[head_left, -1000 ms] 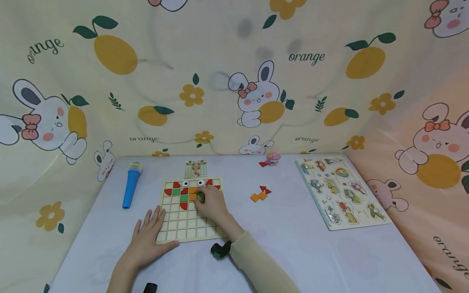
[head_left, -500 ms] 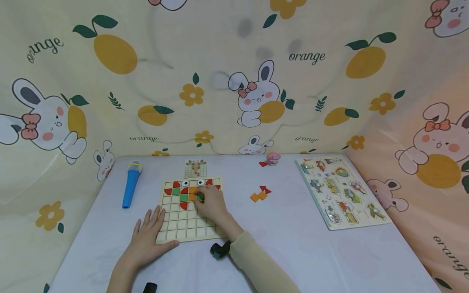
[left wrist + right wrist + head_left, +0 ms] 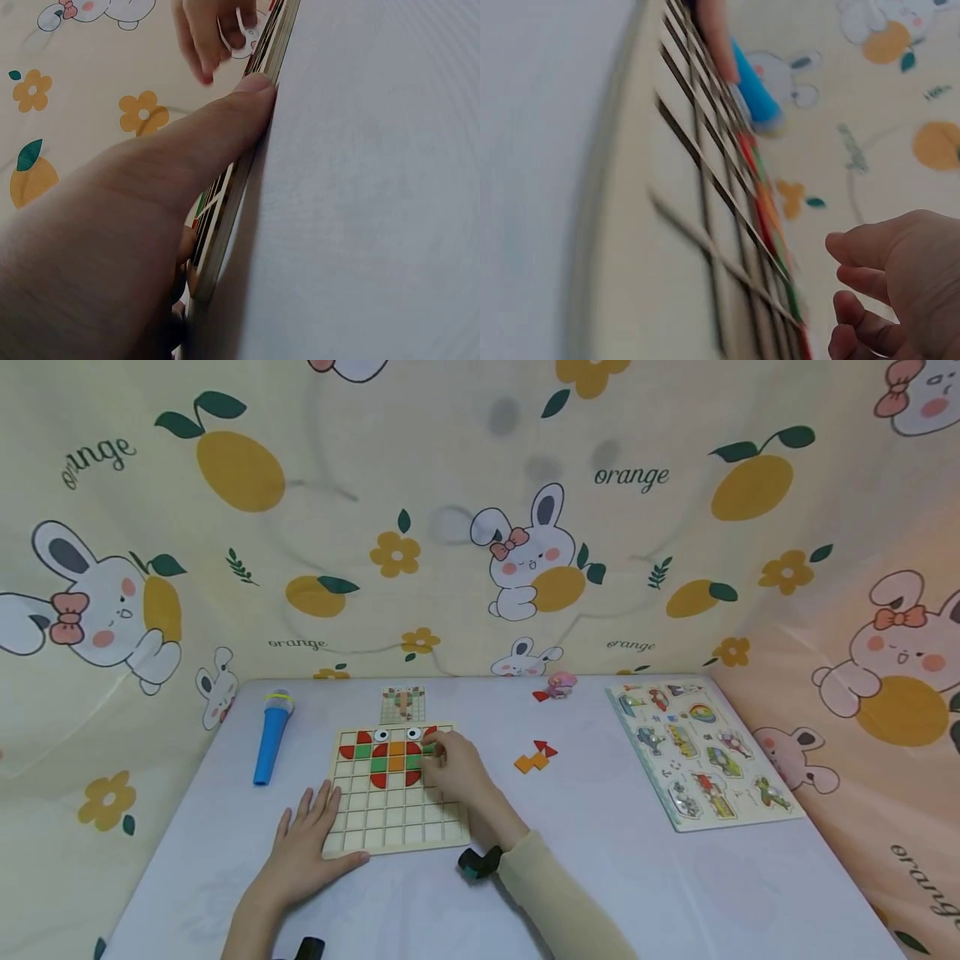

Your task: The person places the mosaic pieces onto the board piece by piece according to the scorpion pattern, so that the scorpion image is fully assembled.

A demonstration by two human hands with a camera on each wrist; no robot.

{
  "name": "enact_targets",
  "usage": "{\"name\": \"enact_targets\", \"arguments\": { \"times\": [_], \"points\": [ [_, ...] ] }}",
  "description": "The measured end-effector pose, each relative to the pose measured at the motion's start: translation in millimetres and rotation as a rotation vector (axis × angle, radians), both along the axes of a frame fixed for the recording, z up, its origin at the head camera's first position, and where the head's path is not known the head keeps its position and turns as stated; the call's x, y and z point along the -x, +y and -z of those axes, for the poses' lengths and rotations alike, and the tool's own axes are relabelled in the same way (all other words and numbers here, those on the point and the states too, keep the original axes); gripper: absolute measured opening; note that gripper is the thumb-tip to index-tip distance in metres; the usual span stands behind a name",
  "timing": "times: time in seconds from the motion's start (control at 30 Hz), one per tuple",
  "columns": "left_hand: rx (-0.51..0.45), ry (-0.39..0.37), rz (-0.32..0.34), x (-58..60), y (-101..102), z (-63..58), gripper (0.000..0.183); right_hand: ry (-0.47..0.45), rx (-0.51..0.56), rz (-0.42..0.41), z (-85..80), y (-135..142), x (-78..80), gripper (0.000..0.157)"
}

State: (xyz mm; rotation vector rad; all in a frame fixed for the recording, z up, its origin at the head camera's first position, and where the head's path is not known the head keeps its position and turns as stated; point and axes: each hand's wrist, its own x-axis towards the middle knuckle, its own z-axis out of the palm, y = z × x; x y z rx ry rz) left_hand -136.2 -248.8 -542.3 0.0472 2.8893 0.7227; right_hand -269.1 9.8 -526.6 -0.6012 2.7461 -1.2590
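- Left hand (image 3: 307,831): fingers spread, flat at left edge of the grid board (image 3: 382,818); thumb lies along the near edge, tip on the edge in left wrist view.
- Right hand (image 3: 465,768): over far right part of grid board, fingers bent, thumb and index apart, grip loose. Gap shows between hand and board in right wrist view. It hides some cells.
- Grid board lies on table (image 3: 637,885), between the hands, reaching under the right one.
- Just left of right fingertips: green square (image 3: 413,763); red rounded piece (image 3: 412,779) in the cell on its near side.
- Further left of right hand: two orange squares (image 3: 396,757) in a column, more red and green tiles around.
- Two eye pieces (image 3: 382,736) in far row, left of and beyond right hand.
- Picture card (image 3: 403,703): beyond both hands, past board's far edge.
- Right of right hand, off the board: loose orange squares (image 3: 532,762), red triangles (image 3: 545,749).
- Beyond right hand: pink figure (image 3: 561,684), red piece (image 3: 541,697) beside it.
- Beyond left hand, slightly left: blue microphone (image 3: 269,739).
- Well right of right hand: picture puzzle (image 3: 701,756).
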Motion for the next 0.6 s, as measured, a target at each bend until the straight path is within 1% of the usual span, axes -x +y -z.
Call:
{"name": "enact_targets", "arguments": {
  "times": [0.07, 0.13, 0.27, 0.43, 0.6],
  "points": [
    [-0.003, -0.003, -0.001, 0.1, 1, 0.4, 0.128, -0.003, 0.002, 0.03, -5.6, 17, 2.5, 0.031],
    [-0.004, 0.001, -0.003, 0.5, 1, 1.5, 0.129, 0.012, -0.002, 0.066, -10.1, 35, 6.1, 0.031],
    [-0.005, 0.012, -0.002, 1.3, -1, 4.0, 0.129, 0.044, 0.01, 0.158, -13.8, 75, 13.8, 0.031],
    [-0.005, 0.021, -0.002, 1.6, -2, 5.7, 0.129, 0.052, 0.027, 0.248, -8.7, 126, 20.6, 0.033],
    [0.0, 0.02, 0.0, 1.1, -1, 5.6, 0.128, 0.044, 0.002, 0.298, 1.2, 165, 23.2, 0.032]
  ]
}}
